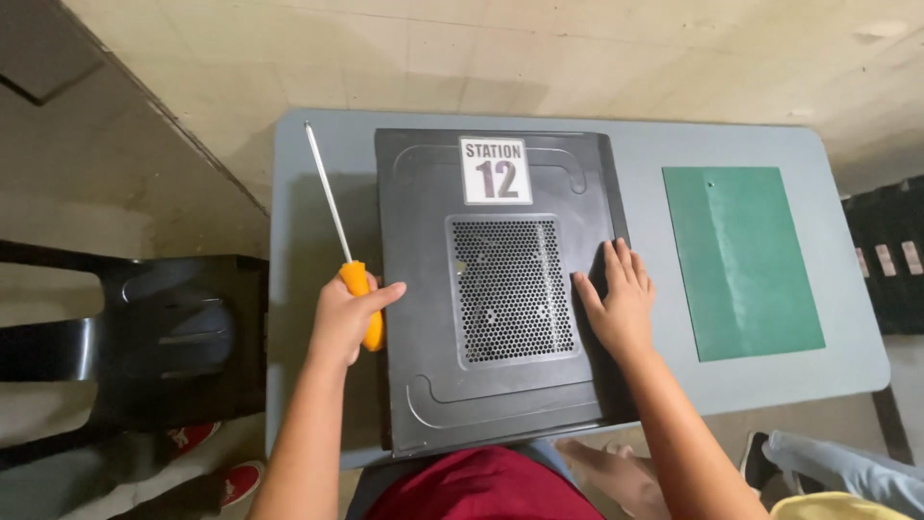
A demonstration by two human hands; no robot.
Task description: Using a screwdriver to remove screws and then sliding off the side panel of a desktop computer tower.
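Pale tiled floor [577, 48] all around, stained in places. Grey rectangular table [847, 366] with rounded corners, seen from above. Black chair [164, 337] off past the left hand's knuckles, cut off at the picture's edge. Black desktop computer case [496, 289] flat on the table, side panel up, with a perforated vent grille [510, 289] between the two hands and a white label [495, 170] well beyond the fingertips. Green cutting mat [741, 260] near the right hand's little-finger side, apart from the case.

Right hand [621, 303] open, fingers [621, 265] spread flat on the case panel just beside the grille's right edge. Left hand [346, 318] closed around the orange handle of a long screwdriver [337, 217], thumb tip touching the case's left edge; thin metal shaft slanting away over the table beyond the knuckles, tip near the far left corner.

Handle mostly hidden inside the fist. Near edge of the case covered by red clothing [472, 486]. Red shoes [221, 462] under the chair and another person's leg and foot [828, 462] at the lower right, only partly in view. Dark crates [890, 255] at the right edge, hard to make out.
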